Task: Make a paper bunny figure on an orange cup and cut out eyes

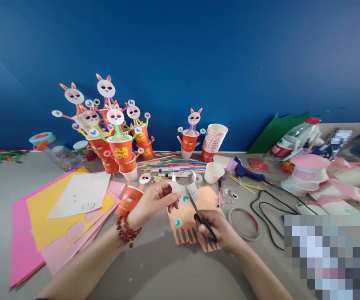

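Observation:
My left hand (155, 200), with a red bead bracelet (126, 230) at its wrist, pinches a piece of white paper (182, 189) above the table. My right hand (214, 229) is closed around the black handles of a pair of scissors (198, 212). The scissor blades point up and left, and their tips meet the white paper. Beneath both lies an orange sheet (209, 198) with dark leaf-shaped marks along its lower edge. Two small white discs with teal shapes show near it, one of them (177, 223) below the paper.
Orange cups with rabbit faces (120, 152) stand at the left back. Coloured paper sheets (23, 225) lie left. Behind are thin sticks (173, 162), stacked cups (214, 139) and a white cup (214, 172). A tape roll (244, 224), blue glue gun (248, 171) and black cable (265, 221) lie right.

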`<state>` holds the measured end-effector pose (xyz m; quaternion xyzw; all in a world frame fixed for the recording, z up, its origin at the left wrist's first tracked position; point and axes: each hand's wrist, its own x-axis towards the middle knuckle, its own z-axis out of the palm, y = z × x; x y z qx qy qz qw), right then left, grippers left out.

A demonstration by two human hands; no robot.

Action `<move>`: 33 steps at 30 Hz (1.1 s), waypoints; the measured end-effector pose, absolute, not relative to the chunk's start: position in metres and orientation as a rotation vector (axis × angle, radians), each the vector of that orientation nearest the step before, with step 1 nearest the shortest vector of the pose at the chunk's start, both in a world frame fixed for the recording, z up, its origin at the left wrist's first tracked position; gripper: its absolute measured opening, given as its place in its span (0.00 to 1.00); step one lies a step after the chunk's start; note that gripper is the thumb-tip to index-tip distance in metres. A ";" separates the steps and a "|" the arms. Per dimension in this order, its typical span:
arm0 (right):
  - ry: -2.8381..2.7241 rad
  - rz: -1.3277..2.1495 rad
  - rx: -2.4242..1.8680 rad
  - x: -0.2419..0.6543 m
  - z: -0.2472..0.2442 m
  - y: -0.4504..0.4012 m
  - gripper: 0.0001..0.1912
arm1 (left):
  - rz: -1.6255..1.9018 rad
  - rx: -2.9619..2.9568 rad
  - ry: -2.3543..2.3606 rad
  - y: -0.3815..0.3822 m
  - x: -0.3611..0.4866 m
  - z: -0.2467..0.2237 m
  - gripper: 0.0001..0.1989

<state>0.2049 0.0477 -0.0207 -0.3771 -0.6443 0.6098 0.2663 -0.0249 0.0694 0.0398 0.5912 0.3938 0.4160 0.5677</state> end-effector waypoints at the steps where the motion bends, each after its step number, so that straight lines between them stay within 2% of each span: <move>1: -1.741 1.648 -1.011 0.205 -0.021 0.048 0.30 | 0.969 1.395 0.933 0.069 -0.025 0.039 0.14; 13: -1.591 1.817 -1.012 0.204 -0.025 0.045 0.28 | 0.896 1.522 1.067 0.066 -0.024 0.039 0.17; 33: -1.726 1.706 -0.965 0.207 -0.028 0.048 0.27 | 0.866 1.587 1.101 0.065 -0.024 0.050 0.15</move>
